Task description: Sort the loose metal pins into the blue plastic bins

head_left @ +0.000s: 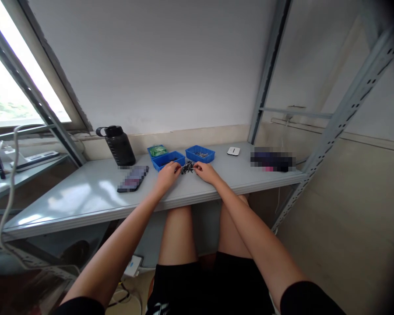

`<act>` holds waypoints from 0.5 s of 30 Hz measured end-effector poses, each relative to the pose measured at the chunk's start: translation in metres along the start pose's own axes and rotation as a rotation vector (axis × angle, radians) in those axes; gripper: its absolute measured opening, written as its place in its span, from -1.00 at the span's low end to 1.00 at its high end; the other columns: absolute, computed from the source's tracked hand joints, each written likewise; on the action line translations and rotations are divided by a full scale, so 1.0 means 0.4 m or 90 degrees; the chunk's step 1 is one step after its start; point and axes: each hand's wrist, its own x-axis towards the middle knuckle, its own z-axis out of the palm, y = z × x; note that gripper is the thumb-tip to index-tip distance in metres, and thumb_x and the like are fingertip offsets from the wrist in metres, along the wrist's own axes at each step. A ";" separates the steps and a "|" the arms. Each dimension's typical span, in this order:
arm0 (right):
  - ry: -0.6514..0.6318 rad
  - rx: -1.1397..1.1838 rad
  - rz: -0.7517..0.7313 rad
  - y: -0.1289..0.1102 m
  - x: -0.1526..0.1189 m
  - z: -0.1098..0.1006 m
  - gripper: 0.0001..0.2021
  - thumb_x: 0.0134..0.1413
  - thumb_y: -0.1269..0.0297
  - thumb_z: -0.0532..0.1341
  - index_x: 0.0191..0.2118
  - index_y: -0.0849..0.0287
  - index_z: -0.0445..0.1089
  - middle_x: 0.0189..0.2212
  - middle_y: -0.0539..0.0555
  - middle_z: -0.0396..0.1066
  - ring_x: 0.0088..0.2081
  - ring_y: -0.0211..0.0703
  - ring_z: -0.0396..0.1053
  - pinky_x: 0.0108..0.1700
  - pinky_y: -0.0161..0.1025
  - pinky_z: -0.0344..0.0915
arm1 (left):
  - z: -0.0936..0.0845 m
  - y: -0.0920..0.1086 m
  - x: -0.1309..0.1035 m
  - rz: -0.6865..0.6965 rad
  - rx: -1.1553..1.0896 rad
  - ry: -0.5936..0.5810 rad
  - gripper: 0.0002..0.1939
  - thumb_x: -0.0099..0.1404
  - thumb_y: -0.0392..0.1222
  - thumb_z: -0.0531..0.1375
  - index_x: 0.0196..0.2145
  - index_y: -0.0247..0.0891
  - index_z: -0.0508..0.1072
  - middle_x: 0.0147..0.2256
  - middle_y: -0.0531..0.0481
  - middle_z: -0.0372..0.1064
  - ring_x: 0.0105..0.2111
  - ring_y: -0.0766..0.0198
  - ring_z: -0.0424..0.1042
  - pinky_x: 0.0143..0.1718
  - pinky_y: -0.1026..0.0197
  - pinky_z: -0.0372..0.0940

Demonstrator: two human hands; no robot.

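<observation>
A small pile of dark and silvery pieces lies on the grey table between my hands. My left hand is at the pile's left side, in front of a blue tray with dark pieces inside. On the pile's right, my right hand has its fingertips pinched together at the pieces; what they hold is too small to name. The left fingers are also bent together, and their hold is too small to make out. Behind the right hand stands a second blue tray holding silvery pieces.
A green packet sits in a blue container behind the left tray. Further left are a black bottle and a blurred phone. A white square object and a blurred dark item lie to the right. Metal posts frame the table.
</observation>
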 end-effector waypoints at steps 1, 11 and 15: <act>-0.001 0.002 0.000 0.000 -0.001 0.000 -0.81 0.12 0.33 0.14 -0.15 0.16 0.42 -0.45 0.01 0.47 -0.39 -0.22 0.35 -0.32 -0.35 0.18 | 0.008 0.013 0.004 0.009 -0.011 0.000 -0.83 0.35 -0.18 0.08 -0.24 -0.22 0.46 -0.24 -0.09 0.42 -0.20 0.12 0.41 -0.20 0.17 0.26; -0.028 0.000 -0.025 -0.020 -0.007 -0.014 -0.85 0.09 0.37 0.13 -0.34 0.18 0.46 -0.44 0.03 0.48 -0.40 -0.21 0.34 -0.33 -0.34 0.16 | 0.071 0.057 -0.012 0.027 -0.095 -0.008 -0.83 0.37 -0.18 0.10 -0.21 -0.32 0.43 -0.24 -0.05 0.42 -0.21 0.21 0.41 -0.15 0.07 0.32; -0.026 -0.001 -0.027 -0.023 -0.009 -0.015 -0.86 0.08 0.34 0.14 -0.34 0.19 0.46 -0.44 0.04 0.48 -0.39 -0.21 0.34 -0.34 -0.35 0.15 | 0.072 0.045 -0.008 0.030 -0.119 -0.017 -0.80 0.36 -0.12 0.12 -0.21 -0.32 0.43 -0.24 -0.04 0.43 -0.24 0.24 0.43 -0.16 0.06 0.34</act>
